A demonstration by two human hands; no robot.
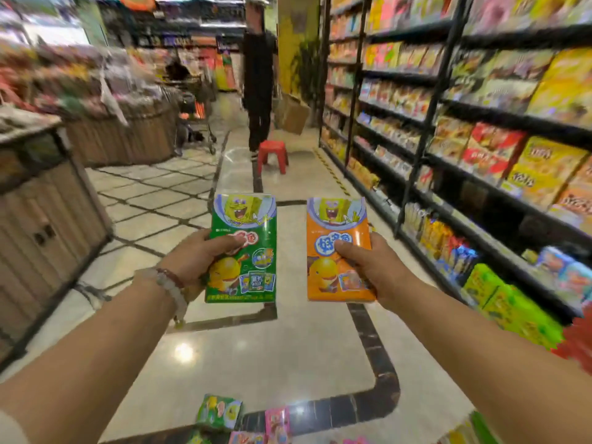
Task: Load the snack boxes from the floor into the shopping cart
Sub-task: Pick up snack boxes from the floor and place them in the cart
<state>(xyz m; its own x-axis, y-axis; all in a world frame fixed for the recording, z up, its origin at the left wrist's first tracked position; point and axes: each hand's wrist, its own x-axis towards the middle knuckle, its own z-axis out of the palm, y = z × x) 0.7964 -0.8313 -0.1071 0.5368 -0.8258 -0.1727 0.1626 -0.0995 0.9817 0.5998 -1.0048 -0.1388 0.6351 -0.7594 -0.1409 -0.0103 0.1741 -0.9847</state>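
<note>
My left hand (pixel 198 257) grips a green snack box (pixel 246 261) by its left edge, thumb across the front. My right hand (pixel 368 264) grips an orange snack box (pixel 333 225) by its right edge. Both boxes stand upright, side by side, held out in front of me above the aisle floor. More snack boxes lie on the floor at the bottom edge: a green one (pixel 219 413) and a pink one (pixel 278 423). A shopping cart (pixel 197 123) stands far back on the left, beside the round display.
Snack shelves (pixel 480 139) line the right side of the aisle. A wooden display stand (pixel 41 219) is near left. A red stool (pixel 272 155) and a person in black (pixel 259 91) with a cardboard box (pixel 294 116) are ahead in the aisle.
</note>
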